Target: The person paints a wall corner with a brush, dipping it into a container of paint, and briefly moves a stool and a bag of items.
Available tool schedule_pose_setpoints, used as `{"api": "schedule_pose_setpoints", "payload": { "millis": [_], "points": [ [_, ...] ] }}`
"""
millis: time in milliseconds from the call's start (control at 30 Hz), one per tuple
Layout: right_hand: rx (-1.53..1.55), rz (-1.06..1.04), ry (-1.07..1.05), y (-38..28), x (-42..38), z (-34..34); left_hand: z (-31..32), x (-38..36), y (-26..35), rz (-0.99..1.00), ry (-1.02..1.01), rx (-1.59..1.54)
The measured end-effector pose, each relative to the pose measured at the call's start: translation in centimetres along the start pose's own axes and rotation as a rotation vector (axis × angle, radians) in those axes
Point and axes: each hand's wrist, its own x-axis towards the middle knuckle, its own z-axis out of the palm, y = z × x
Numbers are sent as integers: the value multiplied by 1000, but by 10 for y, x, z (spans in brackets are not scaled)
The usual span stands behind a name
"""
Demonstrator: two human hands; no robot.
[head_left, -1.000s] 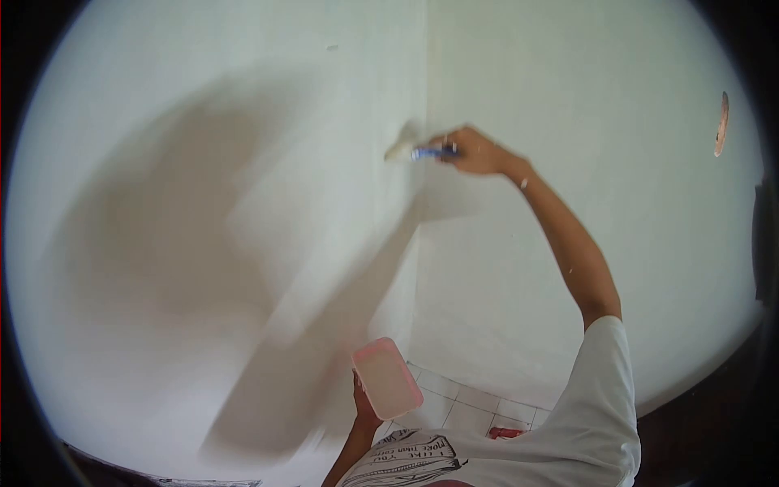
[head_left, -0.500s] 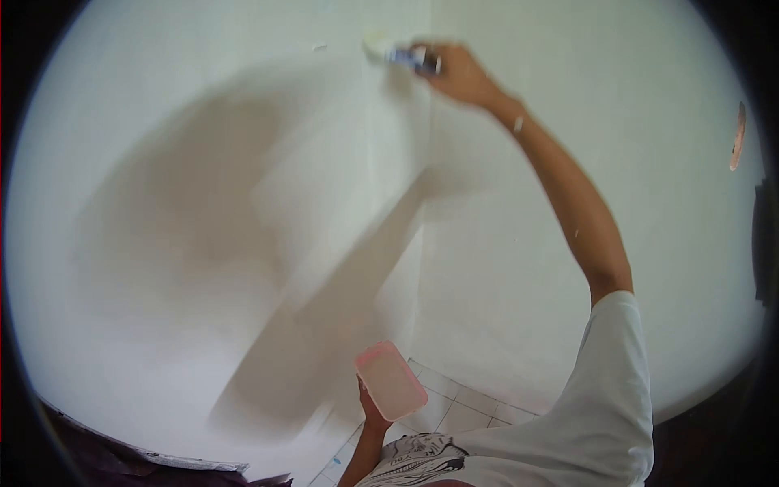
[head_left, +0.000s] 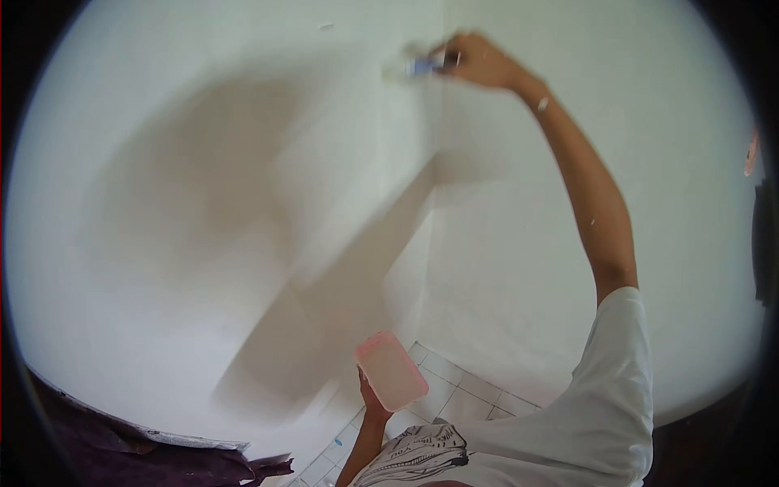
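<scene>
Raised high near the corner of the white walls, my right hand (head_left: 479, 61) is closed on the handle of a paintbrush (head_left: 419, 66). The brush is blurred, its pale bristles pointing left at the left wall (head_left: 341, 114); whether they touch it I cannot tell. White specks dot my right forearm. Low in the view, my left hand (head_left: 372, 398) grips the left side of a pink rectangular container (head_left: 392, 373), which holds something pale. Most of the fingers are hidden by the container.
White floor tiles (head_left: 462, 402) show beyond the container. Dark purple material (head_left: 154, 463) lies at the lower left. A pinkish object (head_left: 751, 154) and a dark object (head_left: 761, 243) are at the right edge. Large shadows fall across the left wall.
My right hand and the brush have shifted a little to the right, and the brush sits slightly lower in view. The container remains in my left hand.
</scene>
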Motion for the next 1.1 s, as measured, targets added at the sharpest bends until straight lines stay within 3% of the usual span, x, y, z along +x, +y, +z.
{"api": "schedule_pose_setpoints", "payload": {
  "millis": [33, 67, 100, 167, 233, 300, 400, 467, 500, 567, 600, 667, 733, 767, 800, 833, 967, 1033, 1100],
  "points": [
    [102, 234, -25, -16, 17, -33, -3, -6, -1, 0, 1, -4],
    [67, 124, 164, -66, 37, -53, -21, -43, 8, 9, -5, -12],
    [76, 316, 147, -96, 45, -80, -21, -42, 8, 1, 20, -2],
    [115, 162, 342, -141, 57, -79, -41, -63, 15, 6, -7, -39],
    [101, 25, 389, -126, 49, -31, -39, -66, 14, -1, -11, -60],
    [166, 222, 255, -169, 7, 8, -33, -63, 10, 17, -42, 95],
    [313, 224, 156, -196, -82, 75, -28, -60, 6, 28, -78, 42],
    [346, 331, -118, -208, -135, 89, -26, -56, -1, 12, -79, 31],
    [347, 328, -122, -203, -147, 97, -28, -57, 0, -6, -74, 16],
    [353, 182, -409, -189, -161, 106, -31, -55, 1, 16, -41, 35],
    [342, 187, -407, -183, -152, 100, -31, -52, 2, 29, -10, 58],
    [250, 35, -367, -142, -110, 62, -16, -46, -2, 0, -58, 61],
    [145, 11, -313, -105, -47, 0, -5, -32, -7, -16, -125, 54],
    [117, -16, -231, -84, -17, -32, -2, -28, -10, -8, -100, 40],
    [22, -200, 38, -43, 7, -46, 0, -24, -13, 1, -72, 26],
    [28, -32, 66, -34, 30, -82, 6, -18, -15, 4, -78, 20],
    [203, 285, 284, -17, 77, -141, 5, 1, -18, -1, -60, 18],
    [258, 268, 312, -13, 74, -116, -5, 7, -22, -2, -36, 32],
    [-14, 183, 367, -34, 56, -65, -27, 2, -18, 34, -31, 57]
  ]
}}
